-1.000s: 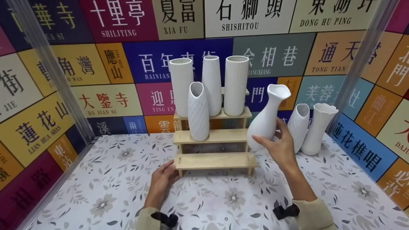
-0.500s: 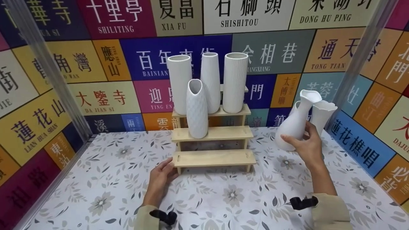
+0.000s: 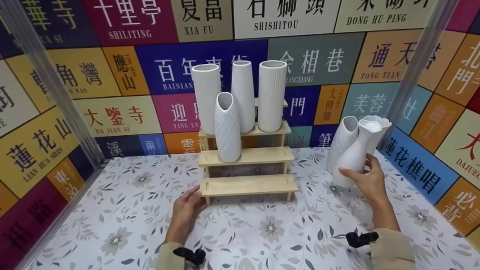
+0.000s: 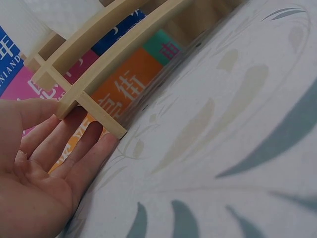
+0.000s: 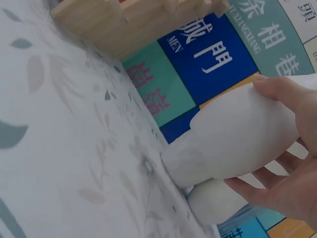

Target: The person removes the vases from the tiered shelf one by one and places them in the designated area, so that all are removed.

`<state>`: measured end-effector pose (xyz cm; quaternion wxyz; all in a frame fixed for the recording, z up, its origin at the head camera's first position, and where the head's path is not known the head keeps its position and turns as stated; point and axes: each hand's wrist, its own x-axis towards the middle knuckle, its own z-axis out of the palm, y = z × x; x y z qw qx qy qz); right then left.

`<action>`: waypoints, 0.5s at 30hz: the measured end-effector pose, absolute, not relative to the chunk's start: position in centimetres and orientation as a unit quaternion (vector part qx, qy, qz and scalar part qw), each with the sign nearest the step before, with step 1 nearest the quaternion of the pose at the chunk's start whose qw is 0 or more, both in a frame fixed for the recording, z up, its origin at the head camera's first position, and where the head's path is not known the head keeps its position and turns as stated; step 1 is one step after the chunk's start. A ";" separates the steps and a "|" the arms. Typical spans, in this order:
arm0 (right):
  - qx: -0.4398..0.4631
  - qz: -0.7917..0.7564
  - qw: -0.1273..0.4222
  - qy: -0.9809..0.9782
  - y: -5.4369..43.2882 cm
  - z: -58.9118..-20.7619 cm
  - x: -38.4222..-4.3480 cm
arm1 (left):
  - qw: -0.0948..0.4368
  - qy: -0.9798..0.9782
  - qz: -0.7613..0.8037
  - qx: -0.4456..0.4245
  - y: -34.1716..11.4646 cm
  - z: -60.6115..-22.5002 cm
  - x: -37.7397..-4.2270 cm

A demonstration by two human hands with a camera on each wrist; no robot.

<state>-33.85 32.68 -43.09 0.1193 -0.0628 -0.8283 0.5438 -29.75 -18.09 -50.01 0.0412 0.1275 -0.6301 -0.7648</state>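
Note:
At the right of the head view, my right hand [image 3: 371,180] grips a smooth white vase [image 3: 354,159] round its wide belly, thumb on the near side. Its neck is narrow and its mouth flares in waves. The vase leans slightly right and overlaps two others: a white diamond-textured vase [image 3: 339,144] with a slanted mouth and a scallop-rimmed vase [image 3: 379,129], mostly hidden. My left hand [image 3: 183,213] holds the left end of the lowest step of a pale wooden stepped stand [image 3: 249,185]. In the left wrist view, the thumb [image 4: 37,111] lies against the board end, with fingers around the leg.
The stand's top step bears a plain white cylinder vase [image 3: 207,99], a slim tapered vase [image 3: 243,97] and a ribbed vase [image 3: 272,97]. On the middle step is another diamond-textured vase [image 3: 228,131]. Sign-covered walls [image 3: 315,56] enclose the floral tablecloth [image 3: 127,210].
My right hand has carried the wavy-mouthed vase from beside the stand to the right, then slightly lower, in front of the other two vases. My left hand has stayed at the stand.

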 end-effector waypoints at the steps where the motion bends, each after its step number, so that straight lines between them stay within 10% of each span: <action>1: -0.062 0.543 0.117 -0.829 32.9 -43.3 -33.9 | 0.042 -0.630 -0.765 0.127 -18.1 -50.0 -29.7; 15: -0.057 0.544 0.102 -0.831 33.5 -45.7 -34.2 | 0.051 -0.620 -0.774 0.118 -18.0 -50.1 -29.7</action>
